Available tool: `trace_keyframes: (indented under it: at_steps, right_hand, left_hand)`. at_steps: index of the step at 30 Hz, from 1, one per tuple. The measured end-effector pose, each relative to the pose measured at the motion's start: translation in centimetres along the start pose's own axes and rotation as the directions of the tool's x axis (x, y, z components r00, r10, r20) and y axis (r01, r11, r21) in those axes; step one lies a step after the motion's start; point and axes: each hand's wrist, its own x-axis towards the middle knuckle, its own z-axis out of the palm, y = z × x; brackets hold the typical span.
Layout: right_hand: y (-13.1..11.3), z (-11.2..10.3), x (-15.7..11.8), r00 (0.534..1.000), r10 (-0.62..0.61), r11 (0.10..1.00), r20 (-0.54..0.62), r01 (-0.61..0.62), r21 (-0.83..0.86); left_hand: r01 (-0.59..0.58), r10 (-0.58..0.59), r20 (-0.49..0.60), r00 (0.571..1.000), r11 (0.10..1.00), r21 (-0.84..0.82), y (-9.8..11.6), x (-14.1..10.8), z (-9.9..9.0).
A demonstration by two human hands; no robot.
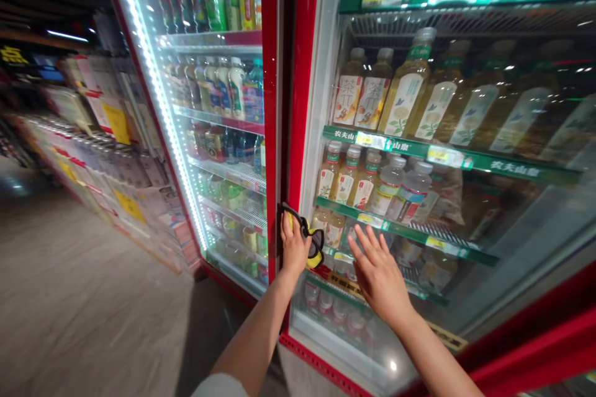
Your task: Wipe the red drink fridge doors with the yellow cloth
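Note:
My left hand (296,247) is at the left edge of a red-framed glass cooler door (305,105), its fingers bent around that edge. Right beside the fingers is a black-outlined yellow shape (315,247) that looks like goggles; whether it is loose or fixed to the door I cannot tell. My right hand (379,276) is raised in front of the glass with fingers spread, holding nothing. Whether it touches the pane is unclear. Behind the glass, small tea bottles (345,180) and clear bottles (412,192) stand on a shelf.
Larger tea bottles (407,87) line the shelf above, behind green price strips (419,150). To the left stands another lit drinks cooler (221,118). Stacked boxed goods (116,155) run along the grey floor (107,298) at far left.

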Motion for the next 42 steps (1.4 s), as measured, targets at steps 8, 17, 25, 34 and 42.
trace_keyframes:
  at_steps: [8,17,25,34,42]
  right_hand:
    - [0.2,2.1,-1.5,0.998,-0.045,0.999,-0.053,0.044,-0.010]
    - [2.4,4.9,-3.4,0.976,-0.171,0.977,-0.133,0.150,-0.154]
    - [5.9,4.9,-3.6,0.905,-0.362,0.898,-0.224,0.274,-0.345]
    - [9.9,4.9,-5.6,0.862,-0.449,0.807,-0.236,0.278,-0.521]
    - [9.1,7.6,-8.1,0.892,-0.373,0.757,-0.256,0.133,-0.639]
  left_hand:
    - [0.038,-0.039,-0.065,0.997,0.999,-0.012,0.1,-1.5,1.1]
    - [-0.136,0.139,-0.135,0.981,0.990,0.029,-1.5,-2.0,2.3]
    - [-0.321,0.340,-0.279,0.898,0.940,0.112,3.1,1.5,3.1]
    - [-0.366,0.387,-0.429,0.816,0.921,0.136,3.1,4.0,4.3]
    - [-0.519,0.534,-0.433,0.726,0.839,0.164,4.4,4.1,5.3]
